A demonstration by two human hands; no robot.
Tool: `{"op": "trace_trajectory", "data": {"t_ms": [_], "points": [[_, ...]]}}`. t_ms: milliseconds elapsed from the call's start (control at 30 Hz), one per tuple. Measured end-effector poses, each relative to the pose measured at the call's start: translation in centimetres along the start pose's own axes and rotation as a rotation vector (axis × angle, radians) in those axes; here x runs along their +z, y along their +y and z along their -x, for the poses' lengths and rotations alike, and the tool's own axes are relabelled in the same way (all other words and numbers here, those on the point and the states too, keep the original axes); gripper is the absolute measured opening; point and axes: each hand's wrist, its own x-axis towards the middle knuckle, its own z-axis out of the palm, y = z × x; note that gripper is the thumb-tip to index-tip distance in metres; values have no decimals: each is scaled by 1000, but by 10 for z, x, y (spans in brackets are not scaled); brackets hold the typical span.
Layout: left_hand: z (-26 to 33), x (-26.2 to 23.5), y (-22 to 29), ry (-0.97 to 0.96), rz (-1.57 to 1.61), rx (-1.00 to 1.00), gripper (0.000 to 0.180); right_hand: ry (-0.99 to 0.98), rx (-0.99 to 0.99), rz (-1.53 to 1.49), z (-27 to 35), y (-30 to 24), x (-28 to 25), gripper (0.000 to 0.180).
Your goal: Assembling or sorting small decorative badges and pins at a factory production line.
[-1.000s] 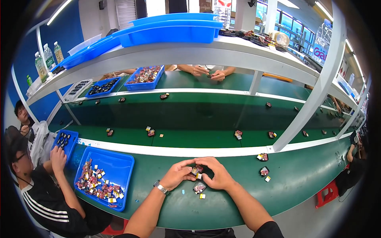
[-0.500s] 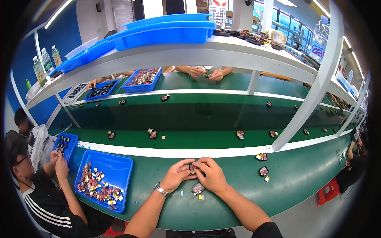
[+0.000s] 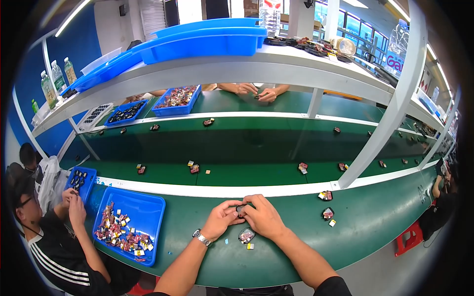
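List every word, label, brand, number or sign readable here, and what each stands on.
Large clear bottle, right: purple lettering, which I won't copy out.
Top-centre bottle: red marks, too small to read.
Green-toned bottles, left: labels too small to read.
Red diamond shapes, far right: any text too small to read.
Small parts on the green bench: no print legible.
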Motion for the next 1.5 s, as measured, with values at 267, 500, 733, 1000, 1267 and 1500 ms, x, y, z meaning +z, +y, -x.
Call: {"op": "trace_trajectory", "data": {"t_ms": [267,500,733,1000,1267,1500], "points": [[-2,2,1,-1,-23,-14,34,-106,-2,-15,3,10,-6,16],[0,-1,1,-22,15,-10,37,-6,52,-25,-2,1,-6,15],[3,-1,4,-42,-46,-9,41,-31,106,-79,1,2,-3,12],[1,1,8,-24,-39,-50,36,-51,55,-179,1,2,-11,10],[1,0,2,-22,1,-10,32,34,113,-143,8,4,2,14],[-1,-2,1,-26,18,-25,31,33,131,-178,12,7,8,14]]}}
